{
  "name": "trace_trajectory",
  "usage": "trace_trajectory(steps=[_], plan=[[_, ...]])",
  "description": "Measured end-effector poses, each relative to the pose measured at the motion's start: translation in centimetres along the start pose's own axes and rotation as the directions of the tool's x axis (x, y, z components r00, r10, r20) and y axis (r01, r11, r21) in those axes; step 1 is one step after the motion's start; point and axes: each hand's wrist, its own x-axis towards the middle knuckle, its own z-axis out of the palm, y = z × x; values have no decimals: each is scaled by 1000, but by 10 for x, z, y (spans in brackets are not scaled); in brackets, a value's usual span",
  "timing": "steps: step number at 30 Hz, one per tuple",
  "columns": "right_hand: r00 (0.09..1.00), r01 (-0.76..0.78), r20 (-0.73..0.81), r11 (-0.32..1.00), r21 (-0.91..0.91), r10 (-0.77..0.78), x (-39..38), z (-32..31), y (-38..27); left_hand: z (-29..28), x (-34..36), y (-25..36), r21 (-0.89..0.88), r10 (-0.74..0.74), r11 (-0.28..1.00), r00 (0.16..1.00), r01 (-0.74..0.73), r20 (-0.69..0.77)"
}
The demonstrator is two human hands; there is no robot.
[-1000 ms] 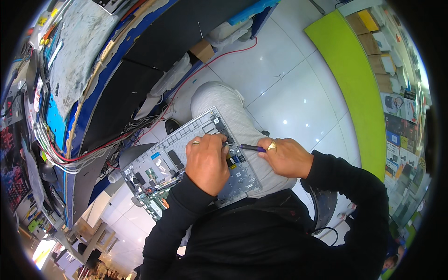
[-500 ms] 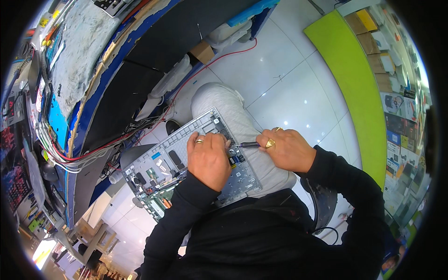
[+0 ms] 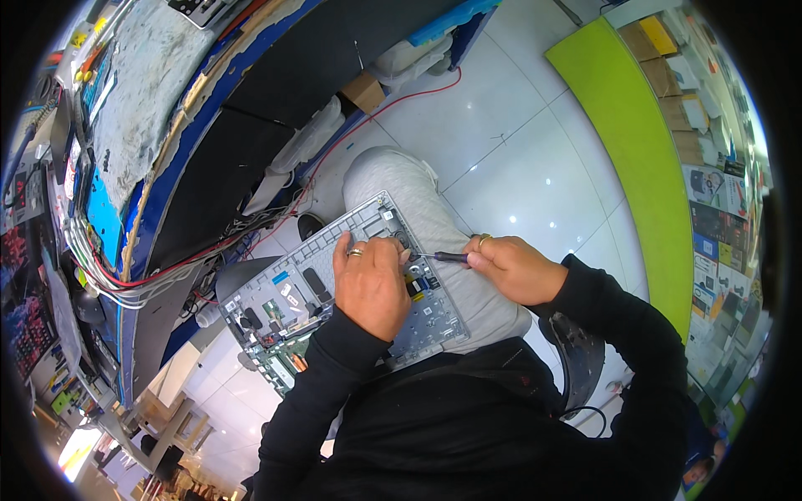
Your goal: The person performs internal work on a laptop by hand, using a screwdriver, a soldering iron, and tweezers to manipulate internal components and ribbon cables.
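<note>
Clearly, everything turns on the short line between the two hands: the screwdriver point(image 3: 451, 257) juts leftward out of the right hand point(image 3: 520, 269), its long axis lying nearly level across the view, its thin shaft reaching over the edge of the open laptop case point(image 3: 434, 321). The right hand is closed around the handle, thumb and fingers pinching its rear end. The left hand point(image 3: 372, 288) lies on the case itself, fingers bent, fingertips just beside the shaft's tip — whether they touch it, or pinch some small part, I cannot tell. Of the two, the left hand is nearer the middle of the case; the right stays outside its right edge.

The case rests tilted on the lap, its long side slanting from lower left to upper right. It is thin, grey and flat, a rough rectangle with ribbed, stepped edges. Inside sit a dark, rounded pad point(image 3: 316, 285), a small blue strip point(image 3: 279, 278) and, at the lower left, a green circuit board point(image 3: 280, 367) with copper-coloured bits. The handle looks smooth, dark and purplish; the shaft is slim and metallic. Beneath, the grey trousers point(image 3: 388, 175) look soft and creased — beyond them, glossy white floor tiles point(image 3: 535, 125).
</note>
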Motion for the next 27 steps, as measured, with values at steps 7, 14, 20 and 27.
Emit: trace_trajectory(steps=[7,14,20,27], plan=[[997,-33,76,990,135,22,-1,-3,11,0,1,0,-3,-14,1000,1000,14,4],[974,-173,206,890,421,93,-2,-2,28,3,2,-1,9,3,1000,1000,-2,-10],[882,-450,365,761,468,297,0,-18,20,5,1,1,70,-4,998,1000,5,-21],[964,-249,188,878,410,185,-5,-3,23,8,3,6,150,26,988,999,-21,-33]])
